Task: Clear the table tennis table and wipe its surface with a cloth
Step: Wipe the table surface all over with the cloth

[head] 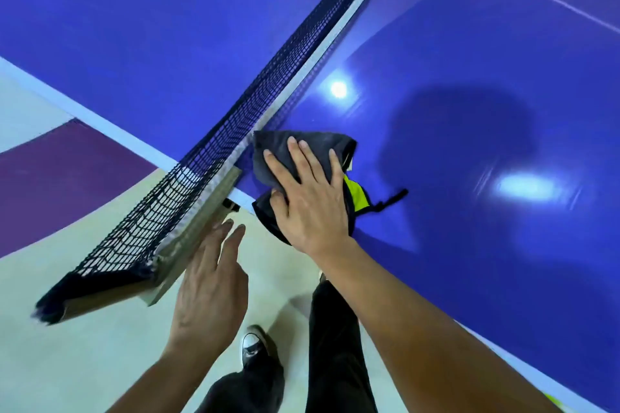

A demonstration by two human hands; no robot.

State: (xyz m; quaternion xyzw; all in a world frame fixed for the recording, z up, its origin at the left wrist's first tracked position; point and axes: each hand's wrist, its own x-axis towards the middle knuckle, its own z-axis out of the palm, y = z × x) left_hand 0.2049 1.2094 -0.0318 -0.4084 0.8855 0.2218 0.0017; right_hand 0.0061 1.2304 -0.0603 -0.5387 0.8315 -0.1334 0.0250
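A dark grey cloth with a yellow-green patch and a black strap lies bunched on the blue table tennis table, at its near edge beside the net. My right hand presses flat on the cloth with fingers spread and straight. My left hand hovers off the table's edge with relaxed fingers, just below the net's post, holding nothing.
The black net with its white top band runs diagonally across the table, and its grey post bracket juts out past the edge. Below are a pale and purple floor, my dark trousers and a black-and-white shoe.
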